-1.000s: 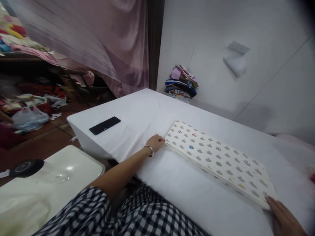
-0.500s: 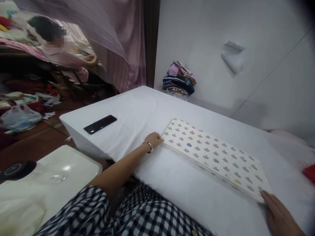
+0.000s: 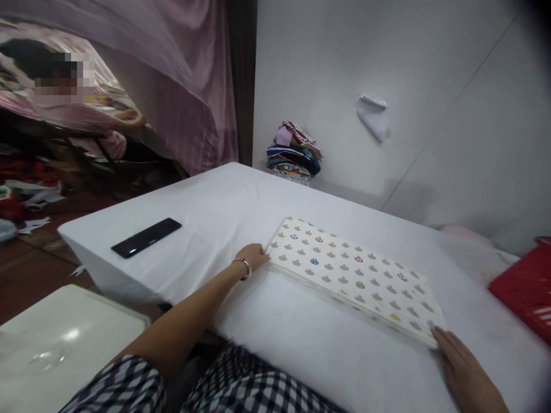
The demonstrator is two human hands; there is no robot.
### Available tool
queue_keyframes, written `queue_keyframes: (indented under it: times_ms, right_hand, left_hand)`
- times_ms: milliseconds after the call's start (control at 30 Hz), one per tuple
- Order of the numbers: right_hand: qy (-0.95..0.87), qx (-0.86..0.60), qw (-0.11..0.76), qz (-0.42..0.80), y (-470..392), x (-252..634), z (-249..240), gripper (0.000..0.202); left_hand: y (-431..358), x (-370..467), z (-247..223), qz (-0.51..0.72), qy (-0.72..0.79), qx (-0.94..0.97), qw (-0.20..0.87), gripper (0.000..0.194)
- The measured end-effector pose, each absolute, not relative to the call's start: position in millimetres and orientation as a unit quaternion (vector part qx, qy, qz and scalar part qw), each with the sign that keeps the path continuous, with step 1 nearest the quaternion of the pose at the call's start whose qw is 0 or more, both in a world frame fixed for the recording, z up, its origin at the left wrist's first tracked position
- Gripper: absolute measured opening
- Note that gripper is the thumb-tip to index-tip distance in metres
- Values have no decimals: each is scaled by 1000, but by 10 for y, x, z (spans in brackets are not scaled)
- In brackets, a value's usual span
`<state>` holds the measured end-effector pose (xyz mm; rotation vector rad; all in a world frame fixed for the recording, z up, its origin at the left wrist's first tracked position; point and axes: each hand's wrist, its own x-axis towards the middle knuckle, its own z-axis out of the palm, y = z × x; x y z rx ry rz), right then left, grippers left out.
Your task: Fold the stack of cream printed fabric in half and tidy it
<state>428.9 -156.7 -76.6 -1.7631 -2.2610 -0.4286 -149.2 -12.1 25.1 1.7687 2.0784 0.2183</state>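
A folded stack of white cloth (image 3: 344, 269) printed with grey, red, blue, green and yellow motifs lies flat on the white-covered table (image 3: 318, 344). My left hand (image 3: 253, 257), with a bracelet at the wrist, pinches the stack's near left corner between closed fingers. At the right end, my right hand (image 3: 458, 355) rests against the near right corner, its fingers stretched out and its thumb not clearly visible. A black phone-like slab (image 3: 146, 237) lies on the table left of my left hand.
Folded clothes (image 3: 293, 152) are piled behind the table by the wall. A red container (image 3: 525, 289) is at the right edge. At the lower left is a white surface (image 3: 73, 327). Beyond a pink curtain (image 3: 185, 92) a person sits at the far left.
The view has swung to the right, so more of the red container shows. Both hands remain at the same corners of the cloth stack.
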Motion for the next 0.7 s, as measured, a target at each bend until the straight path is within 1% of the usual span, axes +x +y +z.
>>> queue_keyframes:
  times_ms: [67,133,267,300,367,467,567,700]
  right_hand:
    - [-773,-606,118,-146,-1563,4285,-764,54]
    - [-768,-611,120,-149,-1554,4285,-771,53]
    - [-762,-617,118,-157,-1538,4279,-776,53]
    - [-761,-618,115,-157,-1536,4269,-760,54]
    - [-759,-625,98,-150,-1529,4230,-686,57]
    - [-754,-640,63,-132,-1472,4108,-471,57]
    - [-742,-655,64,-126,-1324,3883,-193,52]
    - [-740,-659,103,-88,-1088,3494,41,44]
  left_hand:
    - [-117,-1513,260,73,745,630,207,23]
    - [-121,-1527,272,79,742,634,201,30]
    - [-122,-1459,305,119,712,680,126,57]
    - [-114,-1413,312,132,696,699,98,59]
    - [-81,-1290,319,155,654,739,44,55]
    - [11,-1083,293,161,578,800,-4,51]
    - [127,-947,211,115,536,837,-5,55]
    - [244,-939,65,52,549,833,45,65]
